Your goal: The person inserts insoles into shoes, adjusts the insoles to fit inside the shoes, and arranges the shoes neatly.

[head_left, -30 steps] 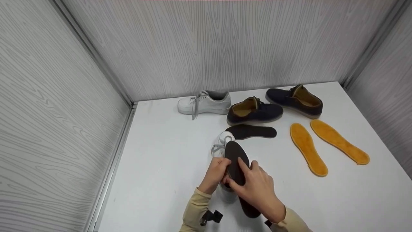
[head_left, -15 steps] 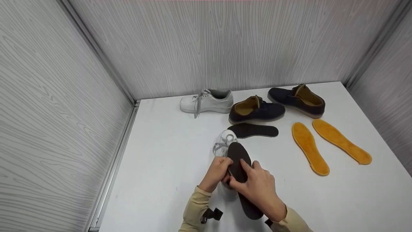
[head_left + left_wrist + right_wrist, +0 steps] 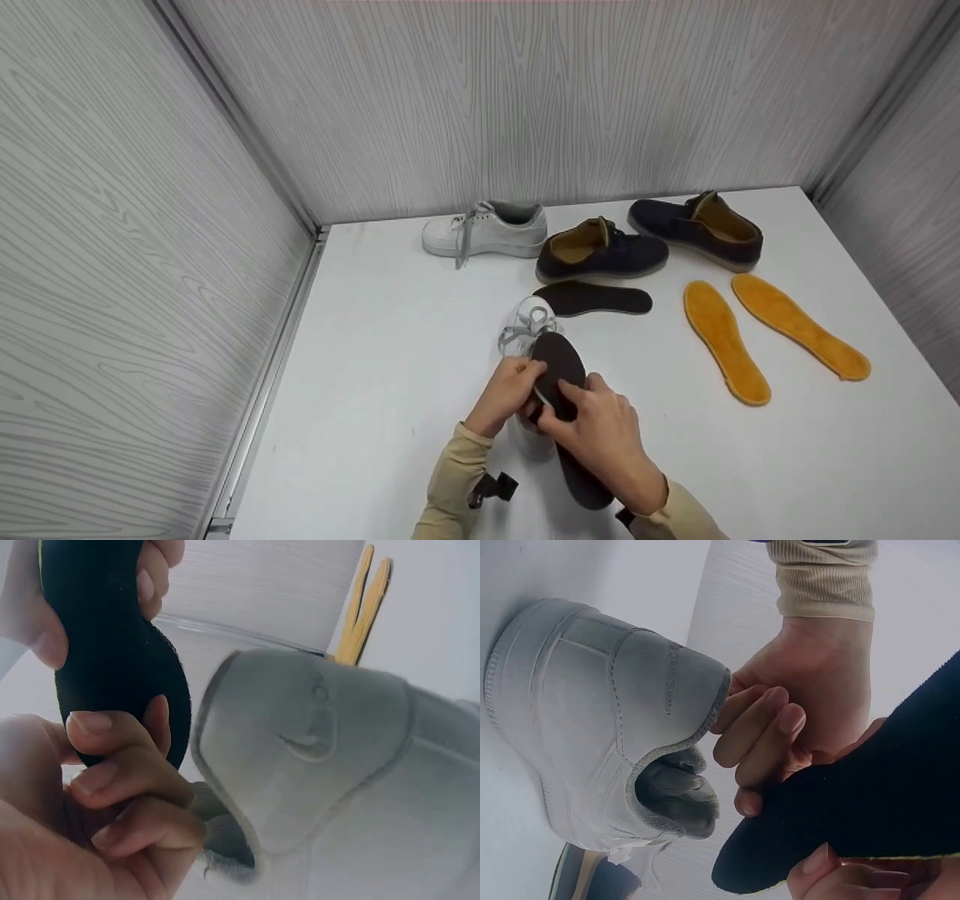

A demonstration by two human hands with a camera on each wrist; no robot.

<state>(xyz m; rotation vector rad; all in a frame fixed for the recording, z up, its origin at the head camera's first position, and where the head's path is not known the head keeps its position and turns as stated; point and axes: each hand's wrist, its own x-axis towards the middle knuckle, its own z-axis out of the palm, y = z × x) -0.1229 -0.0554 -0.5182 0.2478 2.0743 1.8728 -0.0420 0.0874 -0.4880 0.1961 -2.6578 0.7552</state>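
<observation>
Black, thin, foot-shaped insole [image 3: 862, 799] is beside the opening of a white, leather-look lace-up sneaker [image 3: 592, 712], its edges pinched by the left hand [image 3: 504, 396] and right hand [image 3: 604, 431]; matching both grips would likely prevent buckling.

Left hand [image 3: 510, 392] and right hand [image 3: 604, 429] grip a dark insole [image 3: 558, 358] over a white shoe [image 3: 526, 321]; on the desk [image 3: 375, 352] beyond, three more shoes [image 3: 606, 255]; at right, two orange insoles [image 3: 727, 343].
</observation>
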